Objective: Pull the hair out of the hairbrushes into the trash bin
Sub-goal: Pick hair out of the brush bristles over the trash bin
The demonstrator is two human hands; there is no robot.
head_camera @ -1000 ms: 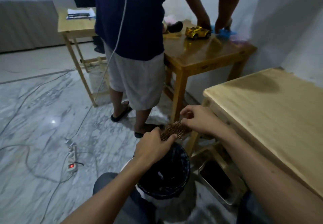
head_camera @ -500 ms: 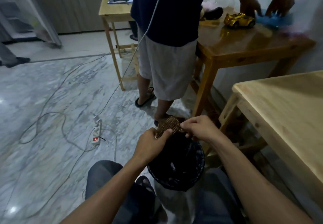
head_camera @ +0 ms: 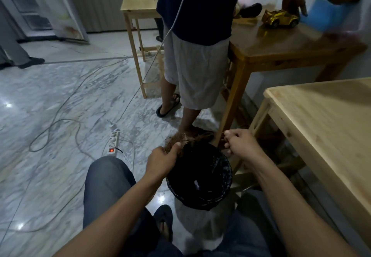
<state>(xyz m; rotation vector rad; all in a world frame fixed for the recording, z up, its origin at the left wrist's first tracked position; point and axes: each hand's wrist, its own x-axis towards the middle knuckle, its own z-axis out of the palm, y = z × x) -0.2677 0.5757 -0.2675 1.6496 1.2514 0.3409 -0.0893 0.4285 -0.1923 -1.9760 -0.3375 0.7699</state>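
Note:
A trash bin with a black liner stands on the floor between my knees. Over its far left rim my left hand grips a brown bristled hairbrush by its lower end. Dark strands of hair stretch from the brush to the right, above the bin. My right hand pinches the far end of those strands over the bin's right rim. The brush handle is hidden inside my left hand.
A light wooden table stands close on my right. A person in grey shorts stands just beyond the bin, at a darker table with a gold toy car. A power strip and cables lie on the marble floor to the left.
My right hand has moved right, away from the brush, drawing hair out across the bin. My left hand still holds the brush. The view has panned left and down.

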